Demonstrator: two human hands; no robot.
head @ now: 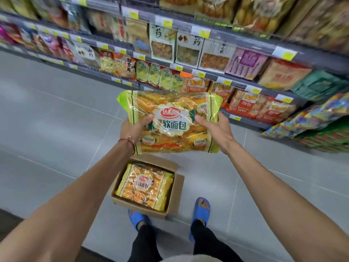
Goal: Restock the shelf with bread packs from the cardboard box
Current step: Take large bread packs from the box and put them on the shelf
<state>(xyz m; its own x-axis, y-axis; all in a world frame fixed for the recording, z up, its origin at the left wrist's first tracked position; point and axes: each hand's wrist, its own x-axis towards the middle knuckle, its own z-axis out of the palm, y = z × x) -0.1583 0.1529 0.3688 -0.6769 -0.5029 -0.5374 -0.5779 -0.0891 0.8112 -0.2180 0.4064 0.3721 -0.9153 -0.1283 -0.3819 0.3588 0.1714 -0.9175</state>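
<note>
I hold a large yellow-green bread pack (170, 110) flat in front of me, above the floor. My left hand (134, 130) grips its left edge with the thumb on top, and my right hand (214, 127) grips its right edge the same way. Below it, between my feet, an open cardboard box (175, 197) sits on the floor with another bread pack (145, 186) of the same kind lying in it. The shelf (245, 121) rises just beyond the held pack, its rows full of snack packets.
Grey floor tiles (56, 120) stretch to the left along the aisle. Shelf edges with yellow price tags (288, 53) run diagonally across the top. Colourful packets (311, 118) jut out at the right. My blue sandals (202, 207) stand beside the box.
</note>
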